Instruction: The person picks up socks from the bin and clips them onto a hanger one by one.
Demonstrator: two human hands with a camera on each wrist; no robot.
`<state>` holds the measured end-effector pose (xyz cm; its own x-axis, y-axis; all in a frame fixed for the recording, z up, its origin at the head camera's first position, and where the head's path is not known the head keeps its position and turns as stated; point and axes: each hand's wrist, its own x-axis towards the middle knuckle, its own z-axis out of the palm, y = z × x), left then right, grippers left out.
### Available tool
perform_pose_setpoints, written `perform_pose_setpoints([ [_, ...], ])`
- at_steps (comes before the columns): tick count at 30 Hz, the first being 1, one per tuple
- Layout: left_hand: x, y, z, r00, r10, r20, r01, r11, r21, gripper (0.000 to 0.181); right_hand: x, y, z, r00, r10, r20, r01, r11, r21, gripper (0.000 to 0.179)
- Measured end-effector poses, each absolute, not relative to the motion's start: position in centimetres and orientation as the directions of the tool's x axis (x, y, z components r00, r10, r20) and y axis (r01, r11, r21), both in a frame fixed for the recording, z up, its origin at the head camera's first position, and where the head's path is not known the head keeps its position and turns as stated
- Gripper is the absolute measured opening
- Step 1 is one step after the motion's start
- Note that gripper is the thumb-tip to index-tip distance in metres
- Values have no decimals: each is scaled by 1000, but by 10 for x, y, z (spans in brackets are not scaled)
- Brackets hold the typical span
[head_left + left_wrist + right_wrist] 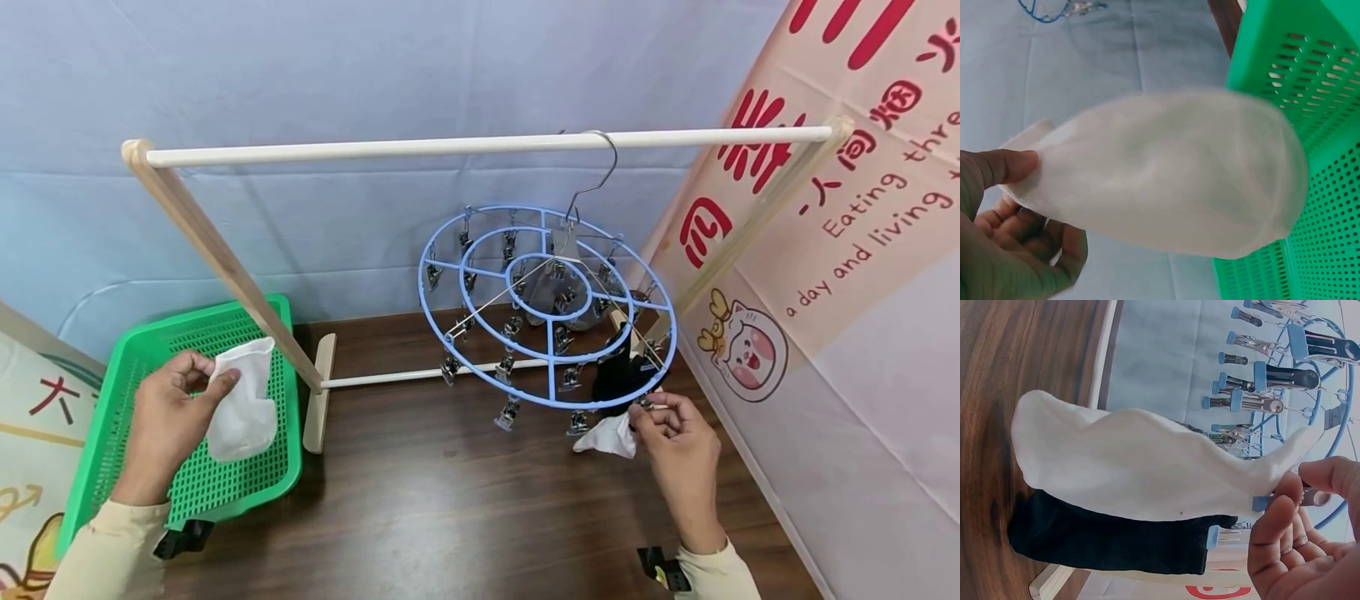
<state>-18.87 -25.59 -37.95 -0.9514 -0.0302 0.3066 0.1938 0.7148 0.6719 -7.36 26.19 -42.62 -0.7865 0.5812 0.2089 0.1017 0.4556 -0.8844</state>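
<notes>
My left hand point(171, 412) pinches a white sock point(1160, 175) by its cuff between thumb and fingers, above the green basket. At the near right rim of the blue round clip hanger point(551, 392), my right hand point(684, 442) pinches a metal clip point(1317, 497) with blue tips, partly hidden by the fingers. Another white sock point(1129, 462) hangs from this spot, its cuff edge sticking up beside the thumb. Just behind it, a black sock point(1116, 537) hangs from a neighbouring clip point(1213, 537).
The hanger's metal hook point(611, 167) sits over the white bar point(375, 150) of a wooden rack. Several bare clips dangle from its rings. A green basket point(285, 467) stands at the left by the rack's foot point(318, 417). A printed cloth wall point(847, 333) borders the right side.
</notes>
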Motion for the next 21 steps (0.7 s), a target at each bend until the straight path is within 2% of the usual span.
perform_pose_setpoints([
  [5, -181, -248, -374, -952, -26, 305, 222, 628, 746, 15, -74, 262, -428, -768, 589, 250, 111, 508, -854, 19],
  [9, -175, -238, -368, -952, -34, 303, 233, 562, 794, 24, -74, 260, -429, -782, 557, 281, 107, 564, -819, 24],
  [15, -164, -221, -359, -954, -15, 298, 250, 508, 824, 24, -71, 252, -427, -871, 439, 220, 13, 470, -883, 15],
  [19, -156, -212, -354, -961, 14, 275, 248, 484, 839, 23, -68, 246, -424, -932, 313, 183, -42, 408, -912, 7],
  [21, -153, -208, -353, -965, 28, 263, 245, 468, 849, 23, -67, 243, -422, -953, 232, 193, -88, 397, -914, 12],
])
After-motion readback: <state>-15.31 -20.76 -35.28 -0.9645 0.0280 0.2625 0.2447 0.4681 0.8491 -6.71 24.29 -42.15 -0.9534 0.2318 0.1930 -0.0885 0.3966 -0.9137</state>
